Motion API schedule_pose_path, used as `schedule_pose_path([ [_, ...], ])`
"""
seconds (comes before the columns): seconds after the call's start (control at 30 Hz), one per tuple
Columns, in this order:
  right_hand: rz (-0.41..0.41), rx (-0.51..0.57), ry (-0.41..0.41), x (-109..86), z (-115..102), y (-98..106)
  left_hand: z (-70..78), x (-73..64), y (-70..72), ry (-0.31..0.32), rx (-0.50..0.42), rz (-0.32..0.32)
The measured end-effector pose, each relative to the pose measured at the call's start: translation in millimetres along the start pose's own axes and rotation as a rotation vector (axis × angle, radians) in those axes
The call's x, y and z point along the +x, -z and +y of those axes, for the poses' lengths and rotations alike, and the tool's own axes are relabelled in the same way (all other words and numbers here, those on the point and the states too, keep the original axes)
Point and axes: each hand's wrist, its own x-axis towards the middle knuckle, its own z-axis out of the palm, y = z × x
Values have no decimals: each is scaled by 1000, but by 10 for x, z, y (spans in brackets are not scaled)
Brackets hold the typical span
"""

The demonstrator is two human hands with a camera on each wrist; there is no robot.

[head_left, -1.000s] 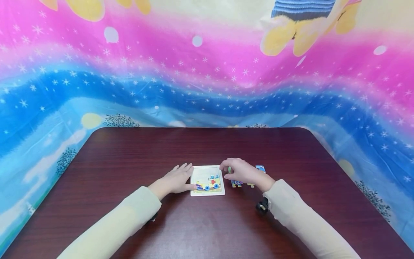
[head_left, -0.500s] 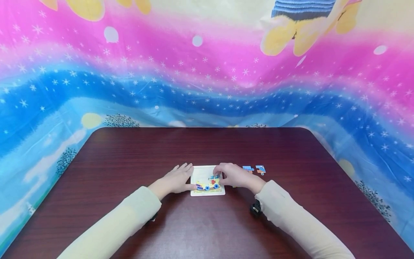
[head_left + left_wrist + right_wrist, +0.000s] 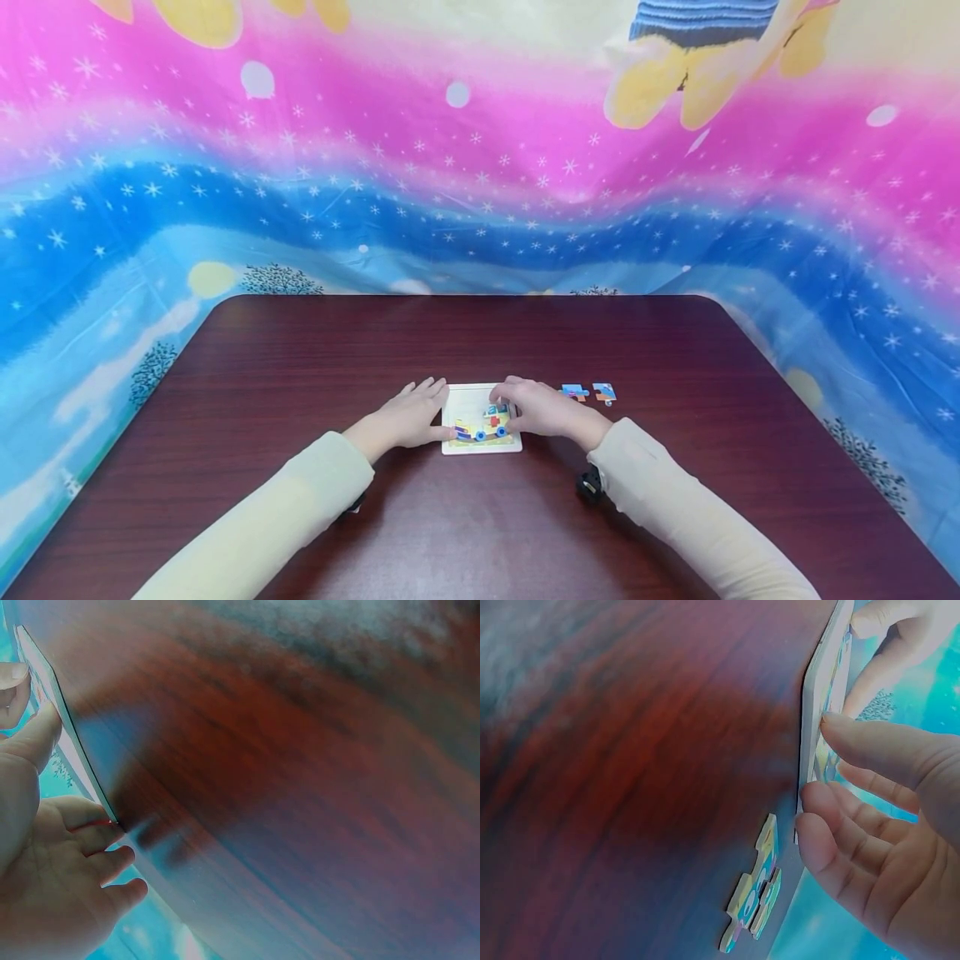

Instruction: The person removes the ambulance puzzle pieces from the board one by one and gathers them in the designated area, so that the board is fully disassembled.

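Note:
A square puzzle board (image 3: 482, 451) with a pale frame lies on the table, its lower part filled with a yellow truck picture and its upper part bare. My left hand (image 3: 405, 418) rests along its left edge, fingers extended and the thumb over the frame; the left wrist view shows this hand (image 3: 64, 877) beside the board's edge (image 3: 75, 739). Over the board's right side, my right hand (image 3: 542, 408) bends its fingers and thumb down onto a puzzle piece, which the fingers mostly hide. Its thumb and fingertips meet the board's right edge in the right wrist view.
Two blue and orange puzzle pieces (image 3: 575, 392) lie right of the board, beyond the right hand. Closer to that hand, yellow and blue pieces (image 3: 751, 904) lie on the dark wooden table (image 3: 345, 350). A patterned cloth (image 3: 480, 167) hangs behind.
My right hand has moved left from beside the loose pieces onto the board's right side, bringing a greenish piece along. My left hand and the board stay in place.

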Motion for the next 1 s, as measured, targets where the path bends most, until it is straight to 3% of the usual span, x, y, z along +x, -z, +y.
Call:
schedule_pose_path([
  [0.73, 5, -35, 1, 35, -6, 9, 0, 4, 4, -8, 10, 4],
  [1.0, 50, -42, -17, 8, 11, 9, 0, -1, 8, -5, 8, -8],
])
